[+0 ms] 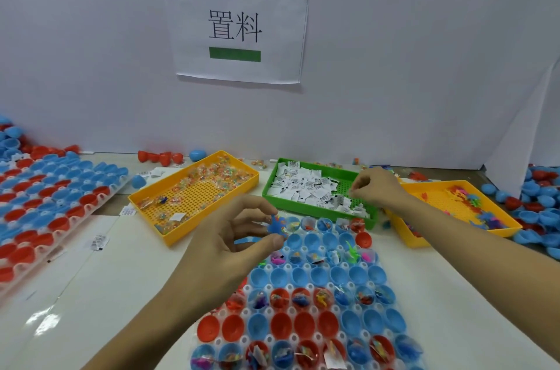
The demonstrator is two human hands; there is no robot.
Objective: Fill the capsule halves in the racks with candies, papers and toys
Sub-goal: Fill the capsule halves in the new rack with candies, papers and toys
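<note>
Left hand pinches blue toy; axis unclear.

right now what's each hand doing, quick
left hand: pinching a blue toy over the rack
right hand: fingers curled over the green tray, apparently pinching a paper slip

Two yellow trays, one green tray, seemingly two capsule racks.

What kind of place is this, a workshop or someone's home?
Most likely a small packing workstation, not a home: a printed sign on the partition, sorting trays such as the green tray of paper slips, and racks of capsule halves.
</note>
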